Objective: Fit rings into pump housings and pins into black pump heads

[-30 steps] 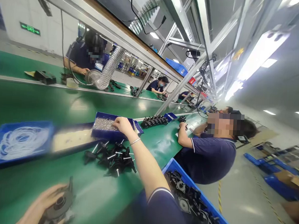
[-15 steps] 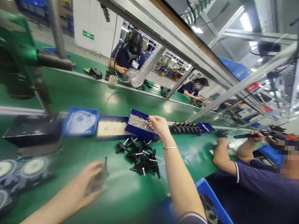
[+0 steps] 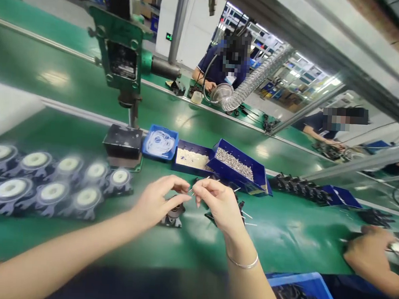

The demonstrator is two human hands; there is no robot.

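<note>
My right hand (image 3: pixel 215 199) is closed in a pinch on a small thin metal pin (image 3: pixel 192 192). Facing it, my left hand (image 3: pixel 165 193) curves with thumb and forefinger apart, their tips close to the pin. Below the left thumb is a dark housing (image 3: pixel 173 217) with a round metal part on it, partly covered by the hand. Black parts with white stems (image 3: pixel 247 215) lie behind my right hand, mostly hidden. A dark blue bin of small metal pins (image 3: pixel 234 164) stands beyond it.
Rows of housings with white discs (image 3: pixel 55 191) cover the left. A blue tray of clear rings (image 3: pixel 160 143) and a bin of pale pieces (image 3: pixel 192 159) stand behind. A green press (image 3: pixel 121 51) rises over a black block (image 3: pixel 123 141). A co-worker's hand (image 3: pixel 370 252) is at right.
My right hand has left the pin bin and come down to meet my left hand, with a pin between its fingers. The view has swung left, showing more housings.
</note>
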